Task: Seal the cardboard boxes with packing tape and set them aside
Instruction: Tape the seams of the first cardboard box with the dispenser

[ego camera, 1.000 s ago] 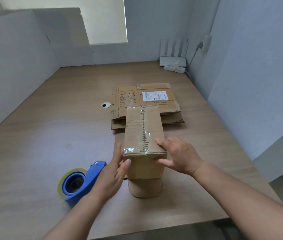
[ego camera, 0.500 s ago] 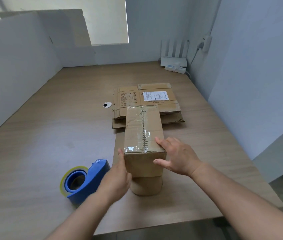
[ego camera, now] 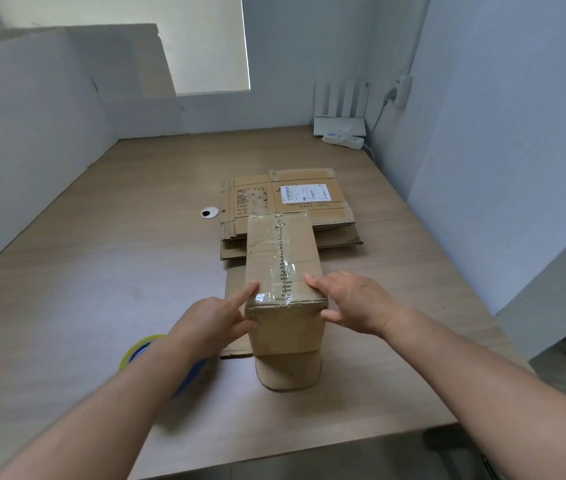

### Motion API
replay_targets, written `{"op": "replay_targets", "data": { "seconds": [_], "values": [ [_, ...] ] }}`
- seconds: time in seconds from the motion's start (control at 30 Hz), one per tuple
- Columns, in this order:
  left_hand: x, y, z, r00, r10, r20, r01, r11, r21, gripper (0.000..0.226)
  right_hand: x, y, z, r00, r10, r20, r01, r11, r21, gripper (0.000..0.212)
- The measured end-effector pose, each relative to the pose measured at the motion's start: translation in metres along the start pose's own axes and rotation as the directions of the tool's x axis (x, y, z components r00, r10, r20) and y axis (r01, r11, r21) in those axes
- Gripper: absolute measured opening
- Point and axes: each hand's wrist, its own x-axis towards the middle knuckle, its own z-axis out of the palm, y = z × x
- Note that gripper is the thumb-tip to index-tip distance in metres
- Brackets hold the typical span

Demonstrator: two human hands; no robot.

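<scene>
Head view: the cardboard box (ego camera: pixel 283 258) is seen standing on the wooden table (ego camera: pixel 101 271), close to the near edge and just in front of a stack of flattened cartons (ego camera: pixel 292 202). Clear tape is laid along its top seam and folded over the near end. The box is flanked by both hands. The left hand (ego camera: pixel 210 323) is set against the near left corner, with the index finger stretched onto the top edge and the thumb against the near face. The right hand (ego camera: pixel 350 301) is spread flat on the right side of the top, its thumb lying along the near face. Neither hand is closed round the box; the fingers are kept fairly straight and pressed on. This placement is judged to serve two ends: the folded tape end is rubbed down where it is likeliest to lift, and the box is steadied from both sides, ready to be picked up and set aside. A rounded flap (ego camera: pixel 288 372) is left lying on the table below the near face (whether it belongs to this box cannot be told). The tape dispenser (ego camera: pixel 136 349) has been put down just left of the box, partly hidden by the left forearm, within easy reach for the next carton.
</scene>
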Motion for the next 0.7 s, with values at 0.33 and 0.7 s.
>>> {"op": "replay_targets", "data": {
  "seconds": [0.33, 0.7],
  "values": [
    [0.021, -0.006, -0.004, 0.994, 0.078, 0.083, -0.088, 0.988, 0.128, 0.056, 0.003, 0.000, -0.001, 1.000, -0.001, 0.027, 0.001, 1.000, -0.005, 0.071],
    [-0.001, 0.005, 0.022, 0.996, -0.060, 0.061, 0.063, 0.997, -0.049, 0.103, 0.000, -0.003, 0.004, 0.978, 0.205, 0.037, -0.204, 0.906, 0.371, 0.073]
  ]
}}
